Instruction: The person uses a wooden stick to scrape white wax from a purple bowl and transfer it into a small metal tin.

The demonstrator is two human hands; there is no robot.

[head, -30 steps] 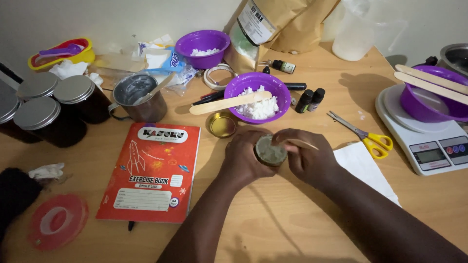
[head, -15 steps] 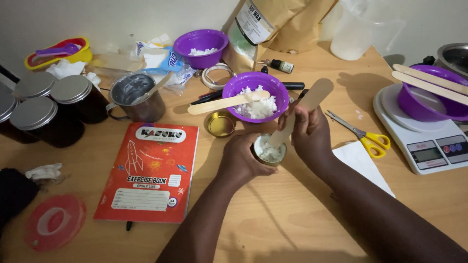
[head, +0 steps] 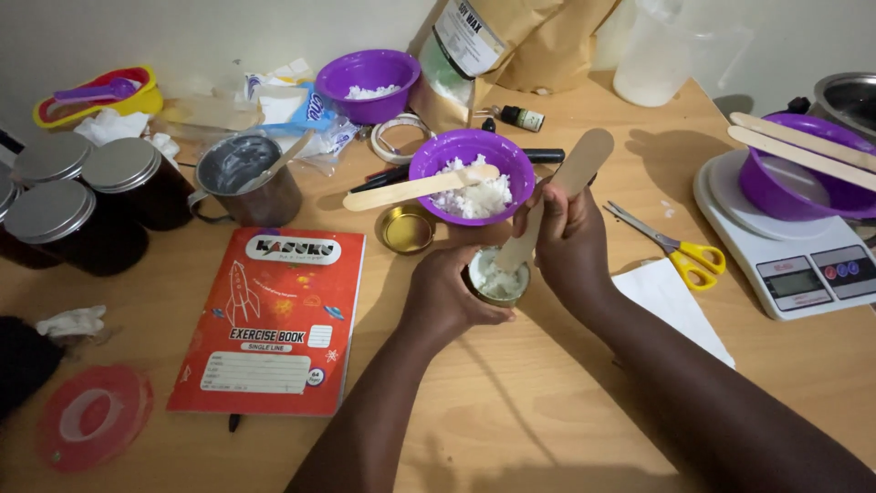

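Right hand (head: 568, 246) clenches a flat wooden stick (head: 558, 196), its tip pressed into white flakes inside a small round tin (head: 498, 277) — which the left hand (head: 444, 294) wraps at table centre. A hard jab could likely scatter flakes or tip the tin. At twelve o'clock: a purple plastic bowl (head: 470, 153).

Tight quarters behind the grip: the purple bowl (head: 472, 173) and gold lid (head: 407, 229) sit just beyond the small tin (head: 498, 277). Left of it, the red exercise book (head: 270, 319) lies flat. To the right, white paper (head: 673, 309) and scissors (head: 673, 246). Nearer side: bare table (head: 511, 402), crossed only by the forearms.
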